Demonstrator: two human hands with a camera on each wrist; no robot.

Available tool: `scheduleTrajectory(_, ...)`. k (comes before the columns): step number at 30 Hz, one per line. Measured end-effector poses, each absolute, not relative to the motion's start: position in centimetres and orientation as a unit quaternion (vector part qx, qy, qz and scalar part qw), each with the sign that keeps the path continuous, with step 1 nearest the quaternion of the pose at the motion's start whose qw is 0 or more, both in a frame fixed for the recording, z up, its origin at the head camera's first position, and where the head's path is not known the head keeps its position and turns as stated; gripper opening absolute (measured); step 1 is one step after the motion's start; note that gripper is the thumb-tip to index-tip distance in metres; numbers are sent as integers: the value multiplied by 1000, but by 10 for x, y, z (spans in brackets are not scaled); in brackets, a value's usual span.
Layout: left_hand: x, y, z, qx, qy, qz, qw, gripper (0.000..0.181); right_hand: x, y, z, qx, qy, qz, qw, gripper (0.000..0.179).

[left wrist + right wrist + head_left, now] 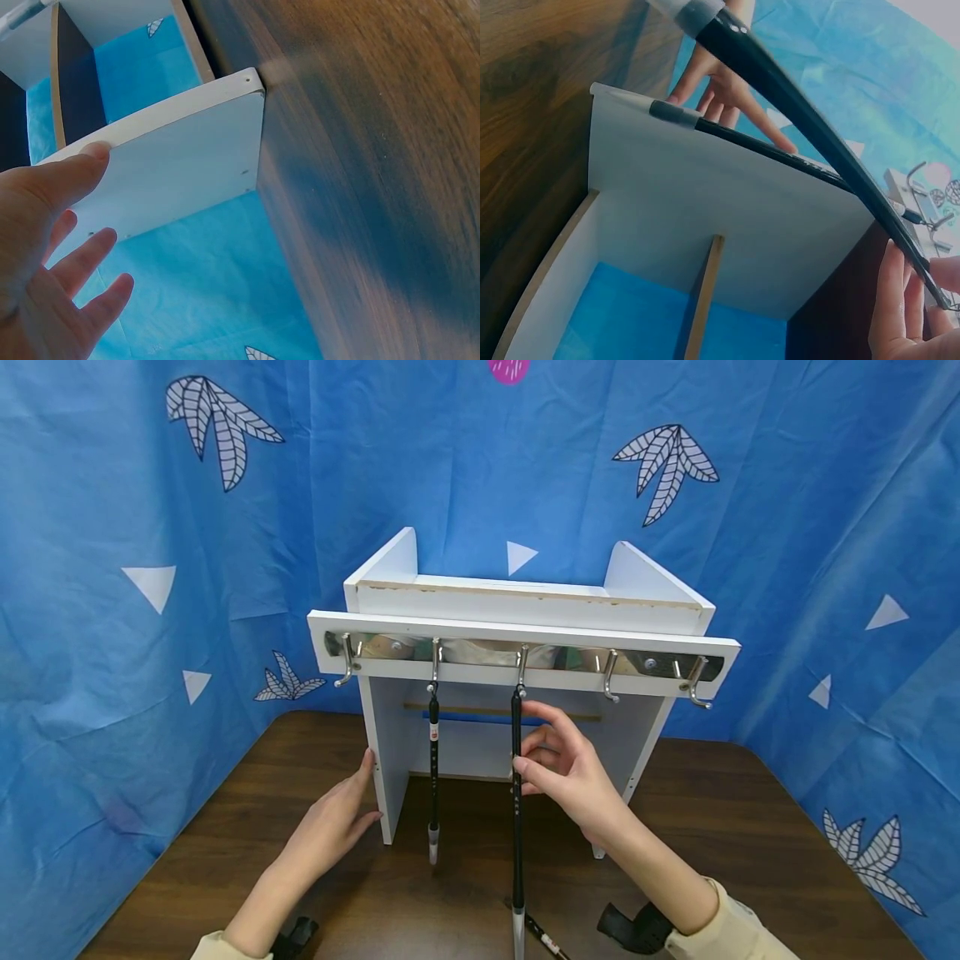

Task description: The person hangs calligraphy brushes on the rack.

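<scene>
A long black calligraphy brush [517, 843] with a clear cap over its tip hangs, tip down, from the middle hook of a white hook rail [450, 625]. My right hand [566, 764] pinches its handle near the top between thumb and fingers. On the hook to the left hangs a shorter black calligraphy brush [433, 777], also capped at the lower end. My left hand [330, 818] is at the left side panel [187, 142] of the white shelf, its thumb on the front edge and its other fingers spread along the outer face.
Another brush [547, 937] lies on the dark wooden table [210, 877], behind the long one's cap. Two hooks right of the middle, including one hook [611, 677], and the leftmost hook [345, 660] carry nothing. A blue patterned curtain [465, 468] surrounds the table's back and sides.
</scene>
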State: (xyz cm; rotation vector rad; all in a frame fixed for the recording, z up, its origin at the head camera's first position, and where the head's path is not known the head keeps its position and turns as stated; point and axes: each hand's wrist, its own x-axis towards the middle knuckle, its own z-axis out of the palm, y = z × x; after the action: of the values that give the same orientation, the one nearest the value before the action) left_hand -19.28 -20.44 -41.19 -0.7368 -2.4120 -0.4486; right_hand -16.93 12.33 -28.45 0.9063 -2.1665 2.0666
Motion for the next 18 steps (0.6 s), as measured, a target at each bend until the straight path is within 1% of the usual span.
scheduleTrajectory(18, -192, -204, -412, -270, -905, -167, 282, 119, -178, 118, -296, 326, -690, 643, 66, 57)
